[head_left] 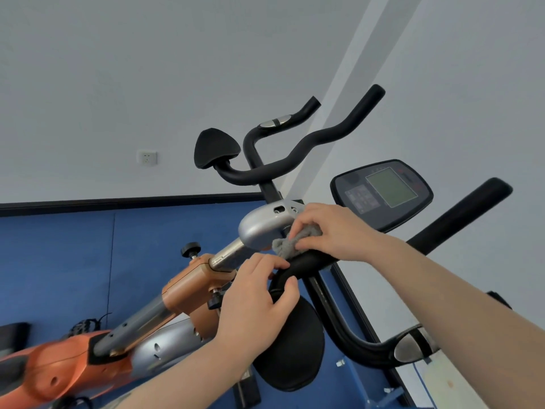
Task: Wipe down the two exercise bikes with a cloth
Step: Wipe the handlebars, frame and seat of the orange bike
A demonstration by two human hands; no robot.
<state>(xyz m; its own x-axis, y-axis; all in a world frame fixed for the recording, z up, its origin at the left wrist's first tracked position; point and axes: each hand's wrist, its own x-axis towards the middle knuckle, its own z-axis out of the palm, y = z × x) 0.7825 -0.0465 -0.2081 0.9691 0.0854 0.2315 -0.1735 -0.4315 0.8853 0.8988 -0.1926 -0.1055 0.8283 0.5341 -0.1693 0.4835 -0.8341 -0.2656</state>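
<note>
Right hand (pixel 330 231): fingers curling round a bunched grey cloth (pixel 295 240), pressing it against the black handlebar (pixel 312 259) where the bar is meeting the silver housing (pixel 262 228) of the near exercise bike (pixel 182 290). Left hand (pixel 256 302): fingers and thumb wrapping round the same handlebar just below the cloth, gripping it, close to the right hand but not touching it. Both forearms are reaching in from the lower edge, bare. Black pad (pixel 292 352): hanging just under the left hand, partly hidden by the wrist. Near bike: orange frame with a chrome post sloping up to the silver housing, a black knob (pixel 191 249) standing above the orange clamp; a handlebar end with a silver sensor plate (pixel 413 348) is sitting low at right. Console (pixel 382 193): dark, with a greenish screen, tilting just behind the right hand. Second set of black handlebars (pixel 295 154) with another dark pad (pixel 215 147): rising further back, apart from both hands. Wall (pixel 118 84): pale grey, carrying a white socket (pixel 147 157); blue floor (pixel 59 261) is showing below a dark skirting line.
</note>
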